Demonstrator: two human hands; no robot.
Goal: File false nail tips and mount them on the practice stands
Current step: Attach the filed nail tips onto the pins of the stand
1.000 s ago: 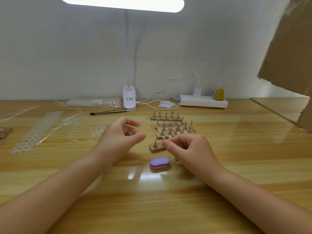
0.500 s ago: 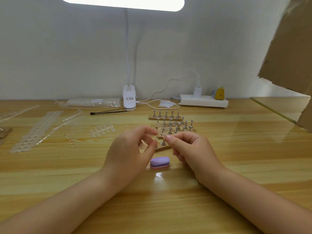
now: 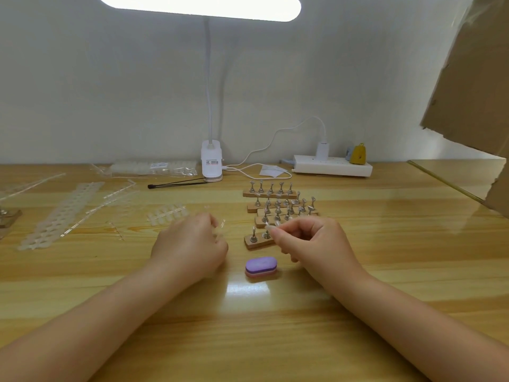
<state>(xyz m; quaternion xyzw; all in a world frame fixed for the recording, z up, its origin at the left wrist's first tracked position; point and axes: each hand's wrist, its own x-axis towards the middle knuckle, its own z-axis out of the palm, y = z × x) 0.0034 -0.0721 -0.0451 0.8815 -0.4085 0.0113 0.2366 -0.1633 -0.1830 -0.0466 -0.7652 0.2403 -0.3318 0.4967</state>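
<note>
Nail tip (image 3: 271, 228) pinched in your right hand (image 3: 311, 241) over the nearest stand (image 3: 257, 241); your blurred left hand (image 3: 192, 244), can't tell its grip.

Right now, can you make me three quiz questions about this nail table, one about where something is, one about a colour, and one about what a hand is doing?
1. Where is the buffer block?
A. Between the two hands, nearer the person than the stands
B. Behind the power strip
C. On top of the lamp base

2. What colour is the block's top?
A. Green
B. Purple
C. Black

3. What is the right hand doing?
A. Lying flat on the table
B. Gripping the black tool
C. Pinching a clear nail tip over the nearest wooden stand

Answers: 1 A, it lies on the table just in front of that stand. 2 B, purple over a pink layer. 3 C, thumb and forefinger meet on the tip above the pegs.
</note>
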